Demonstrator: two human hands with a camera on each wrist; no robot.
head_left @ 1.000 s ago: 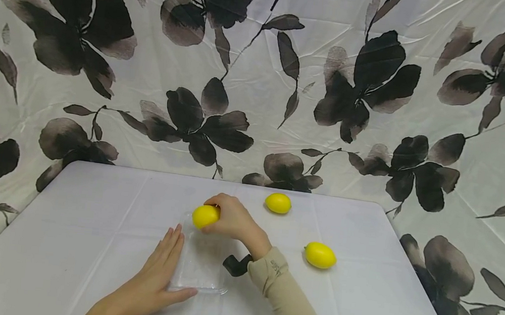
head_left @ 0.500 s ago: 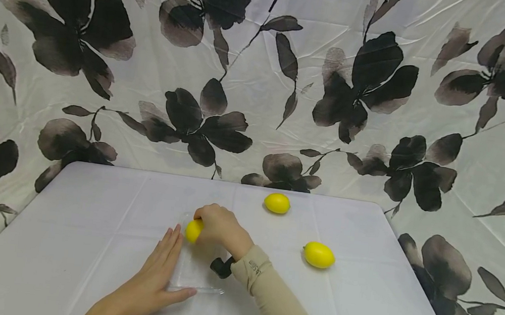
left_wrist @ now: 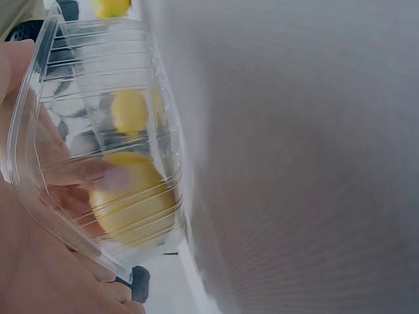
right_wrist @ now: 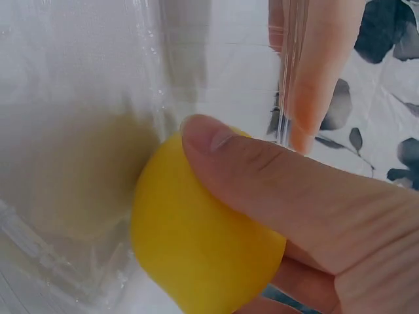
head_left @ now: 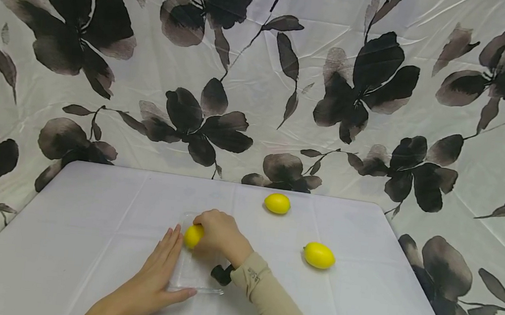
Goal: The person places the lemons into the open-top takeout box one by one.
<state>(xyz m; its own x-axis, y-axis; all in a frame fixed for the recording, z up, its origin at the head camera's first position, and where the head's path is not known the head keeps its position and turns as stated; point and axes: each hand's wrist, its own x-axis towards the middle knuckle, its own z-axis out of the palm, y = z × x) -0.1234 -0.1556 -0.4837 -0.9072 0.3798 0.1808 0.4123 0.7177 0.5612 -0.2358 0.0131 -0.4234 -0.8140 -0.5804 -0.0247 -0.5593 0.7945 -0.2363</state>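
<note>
My right hand (head_left: 219, 235) holds a yellow lemon (right_wrist: 203, 235) between thumb and fingers, inside the far end of a clear plastic container (head_left: 200, 276). Through the ribbed container wall (left_wrist: 98, 39) in the left wrist view, the held lemon (left_wrist: 134, 209) shows low near the base, with fingertips around it. My left hand (head_left: 150, 274) lies along the container's left side, its fingers straight and together and the thumb reaching across the near edge. In the right wrist view the left fingers (right_wrist: 321, 65) show just outside the container wall.
Two more lemons lie on the white-covered table (head_left: 78, 262): one lemon (head_left: 277, 203) near the far edge, another lemon (head_left: 318, 255) to the right of the right hand. A floral cloth (head_left: 287, 79) hangs behind the table.
My right hand has moved down and slightly toward me with the lemon, from above the container's far end into it. The left hand and the other two lemons have stayed in place.
</note>
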